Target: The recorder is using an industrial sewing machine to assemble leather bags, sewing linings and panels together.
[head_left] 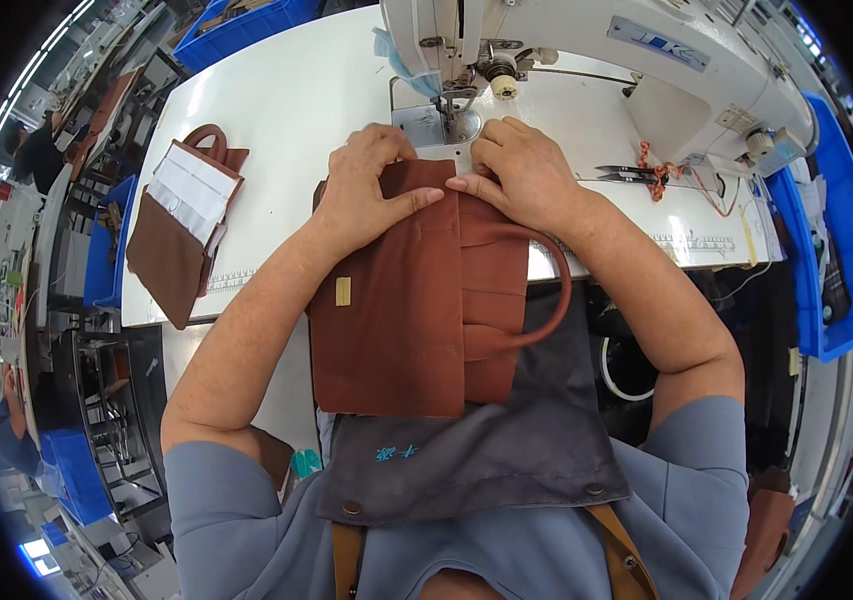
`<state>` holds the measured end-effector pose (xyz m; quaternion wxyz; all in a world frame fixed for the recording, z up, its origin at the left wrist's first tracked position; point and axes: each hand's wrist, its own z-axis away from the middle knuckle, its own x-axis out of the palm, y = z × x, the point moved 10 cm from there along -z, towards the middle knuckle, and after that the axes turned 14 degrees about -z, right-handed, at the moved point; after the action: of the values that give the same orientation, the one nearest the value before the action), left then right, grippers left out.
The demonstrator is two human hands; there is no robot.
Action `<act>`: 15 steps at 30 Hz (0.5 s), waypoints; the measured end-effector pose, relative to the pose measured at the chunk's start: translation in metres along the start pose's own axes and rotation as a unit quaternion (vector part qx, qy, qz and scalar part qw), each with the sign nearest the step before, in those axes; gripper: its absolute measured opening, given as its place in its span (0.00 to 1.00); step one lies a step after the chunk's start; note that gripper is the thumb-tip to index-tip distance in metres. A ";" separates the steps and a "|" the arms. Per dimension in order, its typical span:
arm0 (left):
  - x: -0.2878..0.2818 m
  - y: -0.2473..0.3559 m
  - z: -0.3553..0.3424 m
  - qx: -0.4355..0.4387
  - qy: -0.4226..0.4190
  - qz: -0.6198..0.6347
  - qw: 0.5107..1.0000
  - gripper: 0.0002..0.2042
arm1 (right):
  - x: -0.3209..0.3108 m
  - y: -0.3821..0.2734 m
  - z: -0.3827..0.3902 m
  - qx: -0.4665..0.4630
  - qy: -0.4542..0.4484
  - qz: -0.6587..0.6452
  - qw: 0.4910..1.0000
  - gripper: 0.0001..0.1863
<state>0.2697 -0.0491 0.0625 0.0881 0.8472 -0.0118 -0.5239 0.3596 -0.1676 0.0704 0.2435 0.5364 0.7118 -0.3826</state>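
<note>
Colour record: brown on white

Bag piece (pixel 387 345) reads reddish brown, its tag (pixel 344 291) gold. Table (pixel 277 120): white. Sewing machine (pixel 567 25): white. Apron (pixel 517 465): dark grey, teal lettering (pixel 385 453); strap (pixel 619 548) mustard brown. Shirt (pixel 222 500): grey-blue. Bin (pixel 809 290): bright blue.

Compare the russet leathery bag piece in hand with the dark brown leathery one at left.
The russet leathery bag piece is in the left hand and right hand; the dark brown leathery bag piece lies untouched. The russet one shows a small gold rectangle; the dark one, white paper. Both have curved handles.
</note>
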 end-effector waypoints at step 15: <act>-0.007 0.010 -0.017 -0.102 -0.136 0.239 0.956 0.11 | 0.017 0.028 -0.024 0.149 -0.139 -0.355 0.912 0.16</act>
<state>0.2822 -0.0561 0.0782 0.2946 0.7269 -0.1727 -0.5959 0.3828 -0.1346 0.0642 0.1049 0.2195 0.7489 -0.6164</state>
